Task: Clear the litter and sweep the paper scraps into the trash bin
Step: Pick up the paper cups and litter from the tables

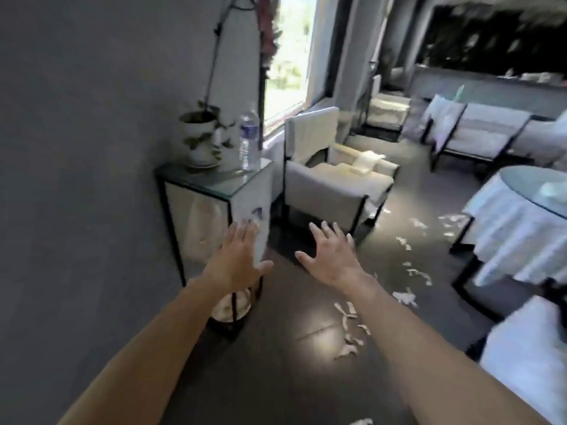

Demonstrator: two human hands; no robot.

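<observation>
Paper scraps [346, 351] — torn white pieces strewn in a trail over the dark floor, right of the side table [214, 182] and on past the armchair [331, 185] beyond it. Left hand [239, 259] and right hand [329, 256]: both spread flat with straight fingers, holding nothing; the left lies before the table's near face, the right just right of it. Water bottle [249, 142], upright on the table top beside the potted plant [199, 139] — probably the litter these hands are extended toward. No trash bin can be identified with certainty.

Both arms reach forward, left hand [237, 259] and right hand [329, 256] spread flat, above a dark floor [276, 363] strewn with paper scraps [349, 320] beside a glass-topped side table [214, 182].
</observation>
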